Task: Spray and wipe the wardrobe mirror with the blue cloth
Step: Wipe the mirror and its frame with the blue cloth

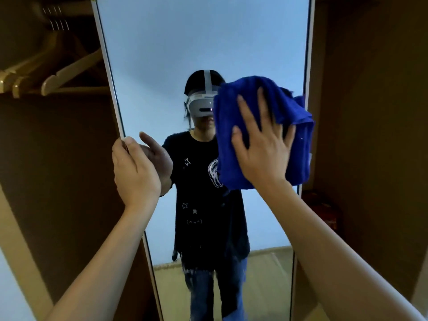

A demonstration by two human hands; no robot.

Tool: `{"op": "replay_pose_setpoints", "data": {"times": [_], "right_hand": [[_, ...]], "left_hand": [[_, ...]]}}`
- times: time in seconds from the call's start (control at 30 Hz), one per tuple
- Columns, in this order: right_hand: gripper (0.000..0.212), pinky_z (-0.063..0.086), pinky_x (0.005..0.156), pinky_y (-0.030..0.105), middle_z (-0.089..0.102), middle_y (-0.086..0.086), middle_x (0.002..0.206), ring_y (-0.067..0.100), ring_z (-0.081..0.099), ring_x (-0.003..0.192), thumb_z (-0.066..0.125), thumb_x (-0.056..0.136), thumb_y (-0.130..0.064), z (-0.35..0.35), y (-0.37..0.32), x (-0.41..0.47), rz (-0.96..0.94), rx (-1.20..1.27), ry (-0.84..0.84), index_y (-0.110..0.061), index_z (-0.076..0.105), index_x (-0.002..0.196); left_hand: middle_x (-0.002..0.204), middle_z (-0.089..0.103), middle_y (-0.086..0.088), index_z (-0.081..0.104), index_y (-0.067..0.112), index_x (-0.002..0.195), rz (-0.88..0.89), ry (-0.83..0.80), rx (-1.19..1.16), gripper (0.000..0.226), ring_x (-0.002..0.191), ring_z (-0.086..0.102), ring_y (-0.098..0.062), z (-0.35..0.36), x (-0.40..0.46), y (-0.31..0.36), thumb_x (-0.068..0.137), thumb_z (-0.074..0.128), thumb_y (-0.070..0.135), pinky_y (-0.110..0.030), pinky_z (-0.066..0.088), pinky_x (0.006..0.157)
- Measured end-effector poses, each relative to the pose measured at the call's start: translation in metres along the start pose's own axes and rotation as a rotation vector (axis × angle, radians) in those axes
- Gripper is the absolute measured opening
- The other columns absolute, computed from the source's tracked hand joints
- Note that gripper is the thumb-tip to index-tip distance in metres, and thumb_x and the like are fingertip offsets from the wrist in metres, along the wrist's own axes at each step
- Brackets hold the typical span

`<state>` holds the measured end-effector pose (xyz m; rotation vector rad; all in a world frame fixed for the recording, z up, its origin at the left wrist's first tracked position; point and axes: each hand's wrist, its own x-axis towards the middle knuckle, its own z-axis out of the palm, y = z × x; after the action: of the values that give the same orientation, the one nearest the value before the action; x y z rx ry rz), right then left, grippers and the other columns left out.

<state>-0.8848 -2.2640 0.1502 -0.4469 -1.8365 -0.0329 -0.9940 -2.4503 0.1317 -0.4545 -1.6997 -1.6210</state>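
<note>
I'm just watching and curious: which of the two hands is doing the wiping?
The right hand: its fingers are spread flat on the blue cloth, pressing it to the mirror. The left hand only grips the mirror's left edge.

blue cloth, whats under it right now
The cloth lies flat against the mirror, pressed by the right hand. The glass it covers is hidden, so its state cannot be seen.

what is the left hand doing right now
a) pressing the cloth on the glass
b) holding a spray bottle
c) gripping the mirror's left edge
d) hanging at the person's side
c: the left hand curls round the left edge of the mirror, while the right hand presses the cloth flat on the glass.
</note>
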Motion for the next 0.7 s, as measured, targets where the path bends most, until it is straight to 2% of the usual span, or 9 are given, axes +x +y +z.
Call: {"op": "replay_pose_setpoints", "data": {"times": [0.13, 0.2, 0.23, 0.33, 0.43, 0.53, 0.6, 0.7], "right_hand": [[0.055, 0.002, 0.116, 0.052, 0.007, -0.006, 0.163, 0.021, 0.012, 0.146, 0.027, 0.099, -0.052, 0.004, 0.026, -0.028, 0.089, 0.008, 0.003, -0.044, 0.014, 0.152], [0.055, 0.001, 0.115, 0.049, 0.009, -0.005, 0.163, 0.020, 0.012, 0.144, 0.027, 0.098, -0.053, 0.010, 0.034, -0.049, 0.094, 0.016, -0.014, -0.044, 0.015, 0.151], [0.056, 0.002, 0.114, 0.048, 0.010, -0.005, 0.163, 0.020, 0.012, 0.143, 0.028, 0.098, -0.052, 0.012, 0.038, -0.060, 0.088, 0.017, -0.025, -0.044, 0.015, 0.151], [0.056, 0.011, 0.111, 0.053, 0.011, -0.006, 0.162, 0.022, 0.014, 0.140, 0.030, 0.097, -0.051, 0.021, 0.045, -0.092, 0.089, 0.033, -0.066, -0.043, 0.016, 0.151], [0.056, 0.028, 0.103, 0.063, 0.014, -0.004, 0.159, 0.026, 0.019, 0.137, 0.032, 0.096, -0.050, 0.027, 0.050, -0.123, 0.101, 0.049, -0.099, -0.041, 0.020, 0.150], [0.054, 0.032, 0.101, 0.061, 0.010, -0.004, 0.159, 0.028, 0.021, 0.135, 0.024, 0.097, -0.054, 0.033, 0.058, -0.155, 0.076, 0.071, -0.164, -0.042, 0.014, 0.150], [0.054, 0.035, 0.097, 0.065, 0.005, -0.005, 0.161, 0.030, 0.021, 0.134, 0.014, 0.099, -0.057, 0.037, 0.062, -0.177, 0.057, 0.076, -0.202, -0.043, 0.007, 0.151], [0.055, 0.035, 0.094, 0.069, -0.011, -0.011, 0.161, 0.030, 0.020, 0.133, 0.015, 0.099, -0.056, 0.041, 0.065, -0.195, 0.046, 0.075, -0.252, -0.045, -0.001, 0.151]], "left_hand": [[0.132, 0.056, -0.005, 0.041, 0.017, 0.139, -0.006, 0.021, 0.013, 0.055, 0.121, 0.053, -0.023, 0.001, -0.001, -0.004, 0.100, 0.019, 0.050, -0.044, 0.046, 0.098], [0.133, 0.054, 0.001, 0.038, 0.020, 0.142, -0.053, 0.006, 0.001, 0.051, 0.121, 0.051, -0.018, -0.001, -0.007, -0.008, 0.103, 0.020, 0.047, -0.038, 0.043, 0.097], [0.127, 0.055, 0.003, 0.038, 0.019, 0.141, -0.090, -0.011, -0.008, 0.048, 0.115, 0.051, -0.015, -0.003, -0.013, -0.010, 0.104, 0.020, 0.044, -0.034, 0.041, 0.092], [0.108, 0.053, 0.005, 0.046, 0.013, 0.130, -0.165, -0.057, 0.005, 0.048, 0.099, 0.050, -0.014, -0.011, -0.034, -0.021, 0.105, 0.020, 0.044, -0.032, 0.037, 0.081], [0.105, 0.055, 0.004, 0.048, 0.011, 0.125, -0.162, -0.065, 0.043, 0.047, 0.094, 0.052, -0.015, -0.016, -0.049, -0.034, 0.105, 0.019, 0.043, -0.033, 0.039, 0.077], [0.100, 0.057, 0.003, 0.048, 0.013, 0.118, -0.172, -0.074, 0.082, 0.041, 0.090, 0.055, -0.019, -0.020, -0.065, -0.048, 0.106, 0.021, 0.041, -0.032, 0.039, 0.071], [0.104, 0.059, 0.001, 0.047, 0.014, 0.122, -0.171, -0.104, 0.104, 0.040, 0.094, 0.058, -0.022, -0.023, -0.079, -0.057, 0.105, 0.021, 0.040, -0.033, 0.041, 0.071], [0.117, 0.055, 0.007, 0.039, 0.017, 0.138, -0.146, -0.155, 0.130, 0.043, 0.102, 0.052, -0.012, -0.027, -0.094, -0.064, 0.105, 0.023, 0.039, -0.032, 0.041, 0.078]]}}
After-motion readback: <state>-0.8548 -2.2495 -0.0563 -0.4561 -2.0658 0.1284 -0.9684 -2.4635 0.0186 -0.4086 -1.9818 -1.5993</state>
